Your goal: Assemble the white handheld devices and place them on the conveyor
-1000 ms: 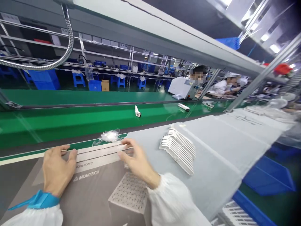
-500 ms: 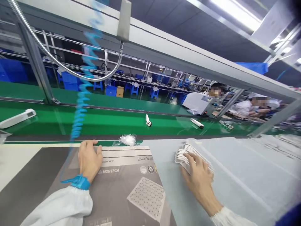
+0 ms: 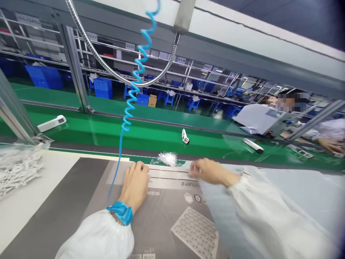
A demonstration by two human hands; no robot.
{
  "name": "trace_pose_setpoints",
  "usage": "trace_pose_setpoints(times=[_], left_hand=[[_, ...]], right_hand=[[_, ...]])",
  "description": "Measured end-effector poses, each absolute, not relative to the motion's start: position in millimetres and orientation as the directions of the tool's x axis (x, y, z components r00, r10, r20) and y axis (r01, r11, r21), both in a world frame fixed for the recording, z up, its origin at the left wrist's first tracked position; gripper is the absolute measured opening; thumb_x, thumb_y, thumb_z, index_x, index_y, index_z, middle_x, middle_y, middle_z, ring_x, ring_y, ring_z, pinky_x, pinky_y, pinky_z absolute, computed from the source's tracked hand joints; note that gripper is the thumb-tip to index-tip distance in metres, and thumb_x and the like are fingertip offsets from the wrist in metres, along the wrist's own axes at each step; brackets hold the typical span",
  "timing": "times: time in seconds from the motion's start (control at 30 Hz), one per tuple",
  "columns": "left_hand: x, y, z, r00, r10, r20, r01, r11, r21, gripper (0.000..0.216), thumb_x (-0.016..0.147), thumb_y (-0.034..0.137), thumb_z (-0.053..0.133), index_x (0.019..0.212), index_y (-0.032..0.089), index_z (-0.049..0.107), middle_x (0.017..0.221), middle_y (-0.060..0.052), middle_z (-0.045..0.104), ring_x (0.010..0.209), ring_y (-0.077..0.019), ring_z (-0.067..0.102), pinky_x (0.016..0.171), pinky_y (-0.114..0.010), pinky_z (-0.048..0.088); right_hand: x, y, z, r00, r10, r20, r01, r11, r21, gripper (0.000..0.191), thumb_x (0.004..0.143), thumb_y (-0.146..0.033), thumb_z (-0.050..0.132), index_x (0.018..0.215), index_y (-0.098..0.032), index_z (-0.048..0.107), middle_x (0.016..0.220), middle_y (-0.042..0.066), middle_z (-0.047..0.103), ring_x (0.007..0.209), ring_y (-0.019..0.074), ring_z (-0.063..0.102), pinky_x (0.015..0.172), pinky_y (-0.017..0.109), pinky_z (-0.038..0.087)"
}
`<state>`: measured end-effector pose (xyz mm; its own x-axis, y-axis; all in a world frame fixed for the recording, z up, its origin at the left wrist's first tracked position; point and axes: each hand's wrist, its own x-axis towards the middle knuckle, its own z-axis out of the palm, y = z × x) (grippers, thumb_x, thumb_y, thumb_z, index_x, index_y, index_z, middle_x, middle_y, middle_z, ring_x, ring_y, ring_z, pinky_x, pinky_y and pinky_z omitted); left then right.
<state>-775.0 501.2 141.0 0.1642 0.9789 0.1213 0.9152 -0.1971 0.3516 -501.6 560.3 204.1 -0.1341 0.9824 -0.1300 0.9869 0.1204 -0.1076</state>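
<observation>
Head view: right hand (image 3: 212,172) has swung left off light-blue sheet (image 3: 304,187) to edge of grey Montech mat (image 3: 67,201), fingers bunched narrow, blurred (grip unclear); left hand (image 3: 134,187) loosely curled on mat, holding nothing visible; white plastic parts (image 3: 18,172) at far left.

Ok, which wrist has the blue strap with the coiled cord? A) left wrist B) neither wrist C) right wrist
A. The blue strap circles the left wrist, just behind the left hand, and the coiled blue cord runs up from it.
</observation>
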Motion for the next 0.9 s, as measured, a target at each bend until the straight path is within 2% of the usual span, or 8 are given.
trace_pose_setpoints(times=[0.07, 0.17, 0.37, 0.53, 0.67, 0.73, 0.8, 0.9], left_hand=[[-774.2, 502.0, 141.6, 0.153, 0.98, 0.13, 0.918, -0.189, 0.347, 0.025, 0.097, 0.02, 0.045, 0.111, 0.014, 0.064, 0.12, -0.013, 0.059, 0.109, -0.0294, 0.052, 0.09, -0.045, 0.042], [-772.7, 502.4, 140.2, 0.149, 0.978, 0.147, 0.912, -0.193, 0.363, 0.023, 0.096, 0.018, 0.046, 0.11, 0.014, 0.064, 0.118, -0.013, 0.059, 0.108, -0.0297, 0.052, 0.091, -0.045, 0.042], [-770.8, 504.7, 134.2, 0.087, 0.98, 0.181, 0.852, -0.167, 0.496, 0.016, 0.093, 0.017, 0.052, 0.103, 0.014, 0.064, 0.114, -0.012, 0.06, 0.108, -0.0298, 0.053, 0.093, -0.047, 0.044], [-768.4, 504.7, 139.8, -0.044, 0.909, 0.415, 0.707, -0.264, 0.655, 0.024, 0.094, 0.02, 0.053, 0.115, 0.013, 0.06, 0.122, -0.014, 0.059, 0.117, -0.0278, 0.053, 0.102, -0.046, 0.045], [-761.6, 495.3, 156.0, -0.1, 0.817, 0.568, 0.655, -0.376, 0.655, 0.048, 0.094, 0.038, 0.056, 0.137, 0.016, 0.05, 0.149, -0.015, 0.046, 0.139, -0.0303, 0.041, 0.114, -0.049, 0.035], [-756.9, 489.1, 162.1, 0.006, 0.878, 0.479, 0.581, -0.393, 0.713, 0.048, 0.094, 0.041, 0.056, 0.136, 0.018, 0.053, 0.143, -0.013, 0.055, 0.131, -0.0285, 0.051, 0.11, -0.045, 0.04], [-752.3, 483.9, 164.3, 0.13, 0.936, 0.328, 0.512, -0.347, 0.786, 0.037, 0.094, 0.037, 0.053, 0.125, 0.02, 0.063, 0.122, -0.009, 0.069, 0.112, -0.0253, 0.064, 0.098, -0.038, 0.048], [-747.5, 479.6, 162.5, 0.169, 0.963, 0.211, 0.507, -0.268, 0.819, 0.029, 0.092, 0.031, 0.052, 0.114, 0.023, 0.071, 0.101, -0.006, 0.074, 0.096, -0.0239, 0.068, 0.088, -0.034, 0.05]], right_hand=[[-510.6, 605.2, 199.6, -0.056, 0.998, 0.027, 0.985, 0.059, -0.161, 0.014, 0.086, -0.027, 0.062, 0.092, -0.025, 0.074, 0.097, 0.008, 0.074, 0.093, 0.0265, 0.068, 0.082, 0.037, 0.046], [-518.8, 664.8, 181.4, 0.094, 0.976, 0.197, 0.964, -0.04, -0.262, 0.032, 0.091, -0.025, 0.053, 0.12, -0.021, 0.065, 0.129, 0.016, 0.063, 0.119, 0.0306, 0.059, 0.097, 0.043, 0.043], [-523.7, 707.6, 143.5, 0.222, 0.942, 0.25, 0.838, -0.054, -0.543, 0.033, 0.09, -0.028, 0.054, 0.119, -0.015, 0.063, 0.119, 0.019, 0.067, 0.114, 0.033, 0.063, 0.099, 0.047, 0.048], [-523.9, 665.3, 172.9, 0.087, 0.942, 0.325, 0.642, 0.196, -0.741, 0.041, 0.097, -0.047, 0.042, 0.127, -0.021, 0.055, 0.118, 0.011, 0.067, 0.094, 0.0234, 0.069, 0.082, 0.04, 0.06], [-532.4, 590.7, 200.9, -0.199, 0.944, 0.264, 0.227, 0.307, -0.924, 0.045, 0.089, -0.057, 0.061, 0.118, -0.023, 0.058, 0.11, 0.007, 0.068, 0.093, 0.0214, 0.067, 0.078, 0.038, 0.061], [-540.0, 554.6, 202.0, -0.283, 0.935, 0.213, 0.116, 0.254, -0.96, 0.043, 0.09, -0.057, 0.061, 0.117, -0.023, 0.058, 0.113, 0.007, 0.068, 0.093, 0.0212, 0.066, 0.077, 0.038, 0.06], [-546.0, 527.9, 196.2, -0.276, 0.931, 0.24, 0.134, 0.285, -0.949, 0.04, 0.095, -0.056, 0.052, 0.119, -0.024, 0.057, 0.116, 0.009, 0.068, 0.096, 0.0216, 0.065, 0.082, 0.04, 0.057], [-547.3, 508.1, 184.9, -0.178, 0.858, 0.482, 0.408, 0.511, -0.757, 0.036, 0.098, -0.051, 0.051, 0.12, -0.024, 0.06, 0.122, 0.011, 0.064, 0.109, 0.0243, 0.06, 0.096, 0.043, 0.048]])
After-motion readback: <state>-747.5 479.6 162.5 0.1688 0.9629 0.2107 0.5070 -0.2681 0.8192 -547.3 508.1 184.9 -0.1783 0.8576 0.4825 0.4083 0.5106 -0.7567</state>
